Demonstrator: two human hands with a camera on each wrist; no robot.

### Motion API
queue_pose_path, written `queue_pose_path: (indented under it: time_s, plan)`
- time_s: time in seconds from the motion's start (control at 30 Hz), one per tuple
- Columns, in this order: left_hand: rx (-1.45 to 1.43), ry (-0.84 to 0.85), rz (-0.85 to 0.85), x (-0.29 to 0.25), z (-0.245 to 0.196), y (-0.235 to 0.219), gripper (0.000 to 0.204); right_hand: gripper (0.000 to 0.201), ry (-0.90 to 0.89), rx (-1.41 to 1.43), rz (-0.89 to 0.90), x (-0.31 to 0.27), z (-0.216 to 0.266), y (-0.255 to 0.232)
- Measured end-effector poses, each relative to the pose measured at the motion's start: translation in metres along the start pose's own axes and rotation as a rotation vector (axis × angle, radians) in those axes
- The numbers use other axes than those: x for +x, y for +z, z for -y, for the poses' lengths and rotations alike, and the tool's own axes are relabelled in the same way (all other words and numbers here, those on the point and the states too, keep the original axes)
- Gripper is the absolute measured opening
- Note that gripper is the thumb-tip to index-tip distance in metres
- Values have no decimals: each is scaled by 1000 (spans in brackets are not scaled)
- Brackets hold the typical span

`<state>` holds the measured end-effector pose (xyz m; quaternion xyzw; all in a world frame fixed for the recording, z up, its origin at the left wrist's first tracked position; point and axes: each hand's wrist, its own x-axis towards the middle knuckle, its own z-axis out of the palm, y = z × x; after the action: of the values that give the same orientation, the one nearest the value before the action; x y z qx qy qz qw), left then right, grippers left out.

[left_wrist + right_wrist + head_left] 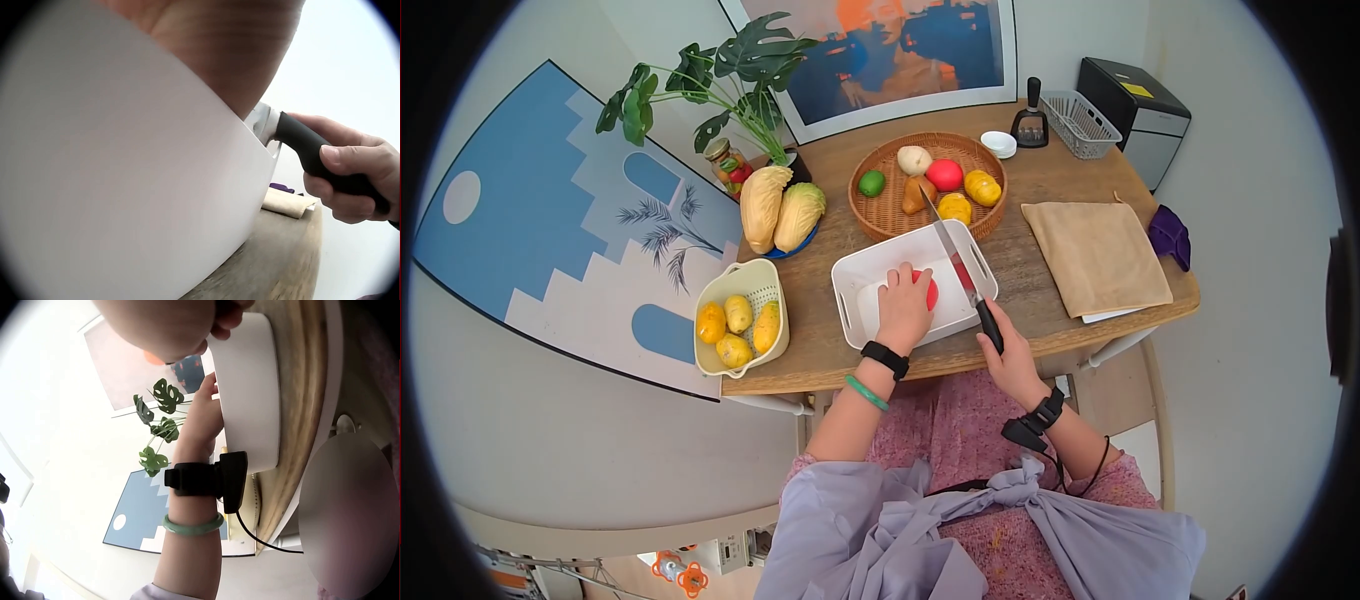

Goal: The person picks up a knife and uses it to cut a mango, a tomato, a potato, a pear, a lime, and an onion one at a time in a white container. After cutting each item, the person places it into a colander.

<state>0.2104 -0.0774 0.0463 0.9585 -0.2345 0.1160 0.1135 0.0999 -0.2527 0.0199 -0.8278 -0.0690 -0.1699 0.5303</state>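
Note:
A white plastic bin (855, 300) stands near the table's front edge. Inside it, my left hand (903, 312) holds a red round fruit or vegetable (931, 292), its fingers over the top and left side. The left wrist view has the bin's wall hiding most of that grip. My right hand (1012, 360) grips a kitchen knife by its black handle (303, 140), the thumb lying along it. The long blade (948, 243) slants up and left across the bin's right part, its tip overlapping the wicker basket. A patch of red shows along the blade.
Behind the bin, a round wicker basket (880, 215) holds several fruits and vegetables. To the left are a cream basket (775, 290) of yellow produce and two cabbages (785, 215) on a blue plate. A folded tan cloth bag (1095, 255) lies right. A grey basket (1080, 125) stands behind.

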Motion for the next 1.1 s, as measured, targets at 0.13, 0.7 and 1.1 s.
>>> queue_pose_path:
  time_s: [0.13, 0.7, 1.1]
  plan:
    - [-22, -127, 79, 1, 0, 2, 66, 54, -4, -9, 12, -3, 0, 0]
    - [-788, -531, 10, -8, 34, 28, 83, 56, -29, 0, 77, -6, 0, 7]
    - [-674, -388, -193, -11, 56, 71, 63, 55, -12, -5, 149, -3, 9, 11]
